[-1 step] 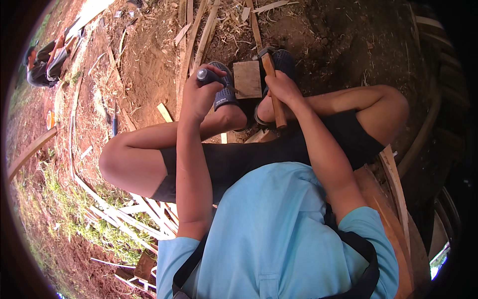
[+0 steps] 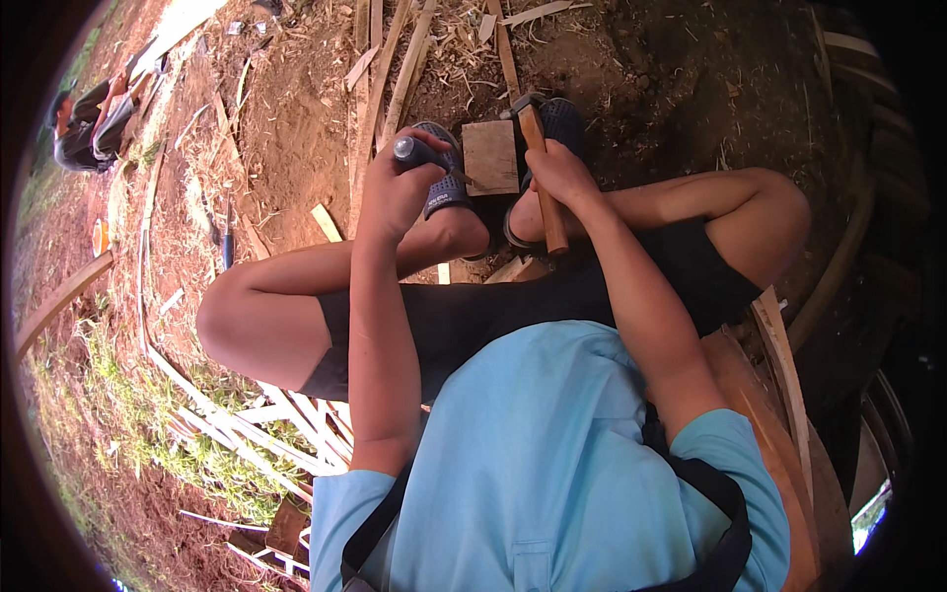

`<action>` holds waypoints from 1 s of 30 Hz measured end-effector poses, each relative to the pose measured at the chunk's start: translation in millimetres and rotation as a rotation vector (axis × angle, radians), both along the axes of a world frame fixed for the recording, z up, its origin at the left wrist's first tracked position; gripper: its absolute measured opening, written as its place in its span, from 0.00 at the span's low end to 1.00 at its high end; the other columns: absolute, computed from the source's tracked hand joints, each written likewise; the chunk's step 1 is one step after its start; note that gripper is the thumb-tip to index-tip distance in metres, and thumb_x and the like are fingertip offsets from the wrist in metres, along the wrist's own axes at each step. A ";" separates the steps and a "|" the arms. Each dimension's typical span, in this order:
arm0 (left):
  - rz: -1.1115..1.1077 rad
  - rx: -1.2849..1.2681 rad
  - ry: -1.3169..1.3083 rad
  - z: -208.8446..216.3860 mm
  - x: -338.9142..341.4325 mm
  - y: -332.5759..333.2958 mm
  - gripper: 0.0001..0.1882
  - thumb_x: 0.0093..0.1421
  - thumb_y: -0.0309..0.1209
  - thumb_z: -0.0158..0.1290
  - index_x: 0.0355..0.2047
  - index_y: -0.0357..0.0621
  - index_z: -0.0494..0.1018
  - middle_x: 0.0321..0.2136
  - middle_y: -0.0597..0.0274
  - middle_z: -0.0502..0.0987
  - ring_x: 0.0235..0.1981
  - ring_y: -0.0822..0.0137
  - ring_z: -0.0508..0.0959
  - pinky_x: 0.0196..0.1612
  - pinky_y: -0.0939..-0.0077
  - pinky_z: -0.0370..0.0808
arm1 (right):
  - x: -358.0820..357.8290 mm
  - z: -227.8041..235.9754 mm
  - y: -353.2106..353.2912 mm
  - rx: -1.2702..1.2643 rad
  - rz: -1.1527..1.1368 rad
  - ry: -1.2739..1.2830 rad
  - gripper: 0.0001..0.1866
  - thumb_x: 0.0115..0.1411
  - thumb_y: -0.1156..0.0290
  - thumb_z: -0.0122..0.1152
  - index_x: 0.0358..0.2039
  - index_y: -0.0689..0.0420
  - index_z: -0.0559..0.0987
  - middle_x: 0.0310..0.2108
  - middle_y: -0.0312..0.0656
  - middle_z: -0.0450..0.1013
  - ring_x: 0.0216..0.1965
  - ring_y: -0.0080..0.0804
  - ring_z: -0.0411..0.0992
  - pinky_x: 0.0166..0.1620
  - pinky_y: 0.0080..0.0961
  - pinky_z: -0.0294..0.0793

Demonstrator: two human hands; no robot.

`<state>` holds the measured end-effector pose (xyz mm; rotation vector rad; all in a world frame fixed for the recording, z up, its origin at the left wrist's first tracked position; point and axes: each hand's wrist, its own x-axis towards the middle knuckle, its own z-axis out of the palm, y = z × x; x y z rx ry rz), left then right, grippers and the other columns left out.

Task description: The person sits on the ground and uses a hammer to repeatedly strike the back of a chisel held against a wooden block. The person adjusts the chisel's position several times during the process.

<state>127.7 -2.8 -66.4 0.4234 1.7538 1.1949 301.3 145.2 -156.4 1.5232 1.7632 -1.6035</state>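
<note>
My left hand [image 2: 393, 197] is closed around the dark handle of what looks like a chisel [image 2: 406, 151], whose shiny metal cap points up. Its thin blade slants toward a squarish wooden block [image 2: 490, 158], though I cannot tell whether the tip touches it. The block sits between my feet, which wear dark perforated clogs [image 2: 564, 128]. My right hand [image 2: 564, 176] grips a hammer [image 2: 533, 128] partway along its wooden handle. The hammer's dark metal head lies at the far end, just right of the block, and the handle's butt points back toward me.
Long wooden strips [image 2: 404, 69] and shavings litter the dirt beyond my feet. To the left lie a blue-handled tool [image 2: 228, 247] and an orange object [image 2: 101, 237]. Another person [image 2: 89, 128] sits at the far left. A timber piece [image 2: 764, 414] is beside me on the right.
The chisel's capped end has shifted very slightly to the right with my left hand. The hammer and the block stay where they were.
</note>
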 end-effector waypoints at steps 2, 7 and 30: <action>-0.060 0.007 0.036 1.0 1.7 -1.8 0.13 0.48 0.18 0.53 0.36 0.40 0.74 0.34 0.62 0.78 0.38 0.70 0.77 0.44 0.76 0.72 | 0.5 -5.1 -0.7 0.001 -0.008 0.004 0.20 0.53 0.57 0.47 0.34 0.62 0.75 0.24 0.46 0.77 0.32 0.42 0.78 0.42 0.36 0.73; -0.219 -0.021 0.079 -7.3 0.8 -11.7 0.16 0.53 0.16 0.53 0.43 0.41 0.72 0.43 0.62 0.78 0.44 0.72 0.76 0.48 0.77 0.72 | 3.3 -12.6 -0.9 -0.005 -0.019 0.032 0.20 0.52 0.56 0.47 0.34 0.62 0.75 0.25 0.46 0.77 0.32 0.42 0.78 0.42 0.36 0.73; -0.296 0.067 0.355 -0.6 14.9 -21.6 0.12 0.55 0.24 0.60 0.38 0.41 0.71 0.32 0.54 0.79 0.36 0.53 0.80 0.38 0.66 0.75 | 30.3 147.8 -10.1 -0.122 -0.053 0.686 0.29 0.65 0.72 0.54 0.65 0.62 0.59 0.30 0.34 0.68 0.25 0.15 0.67 0.29 0.15 0.70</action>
